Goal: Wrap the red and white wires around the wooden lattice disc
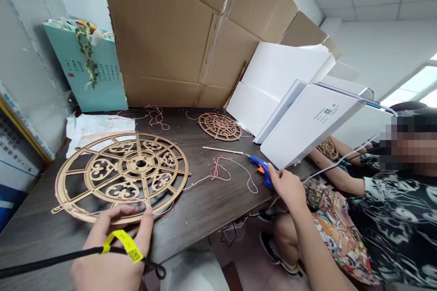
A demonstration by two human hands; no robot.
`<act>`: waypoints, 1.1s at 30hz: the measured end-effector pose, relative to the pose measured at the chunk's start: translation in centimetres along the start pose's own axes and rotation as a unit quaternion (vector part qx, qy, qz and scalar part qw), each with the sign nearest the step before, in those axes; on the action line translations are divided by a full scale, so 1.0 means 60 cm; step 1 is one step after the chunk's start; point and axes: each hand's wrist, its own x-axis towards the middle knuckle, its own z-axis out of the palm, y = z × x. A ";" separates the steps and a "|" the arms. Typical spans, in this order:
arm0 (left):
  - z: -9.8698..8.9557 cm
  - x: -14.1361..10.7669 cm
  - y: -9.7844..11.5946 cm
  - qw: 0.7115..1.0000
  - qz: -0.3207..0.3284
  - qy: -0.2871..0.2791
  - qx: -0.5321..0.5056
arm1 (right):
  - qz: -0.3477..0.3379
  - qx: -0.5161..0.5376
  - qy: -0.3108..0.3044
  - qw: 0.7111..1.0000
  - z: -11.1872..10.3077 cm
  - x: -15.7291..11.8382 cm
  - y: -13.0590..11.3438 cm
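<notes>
A large round wooden openwork frame (140, 163), cut like a spoked wheel with scrollwork, is tilted above the table at the left. My left hand (116, 245) grips its near rim between thumb and fingers. Thin red and white wires (164, 211) run along that rim by the fingertips and trail off to the right. My right hand (288, 186) is closed around a blue hot glue gun (264, 170) with an orange trigger at the table's right edge. Its nozzle points left toward a thin wooden stick (222, 150). The palm side of each hand is hidden.
A smaller wooden openwork disc (220, 126) lies at the back. Loose wire (218, 170) is tangled mid-table. Paper (99, 129) lies beyond the frame. Cardboard (164, 36) and white boxes (307, 118) wall the table. A co-worker (375, 200) sits at the right. A black cord with yellow tag (124, 243) crosses my left hand.
</notes>
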 end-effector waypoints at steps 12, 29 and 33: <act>0.006 0.007 -0.004 1.000 -0.015 0.009 -0.019 | 0.047 0.006 0.089 0.995 0.018 0.010 -0.037; -0.001 0.016 -0.040 0.995 0.041 -0.031 -0.088 | -0.410 0.361 0.188 0.816 0.056 -0.252 -0.234; -0.002 0.014 -0.037 0.995 0.033 -0.035 -0.091 | -0.419 0.371 0.182 0.809 0.065 -0.253 -0.237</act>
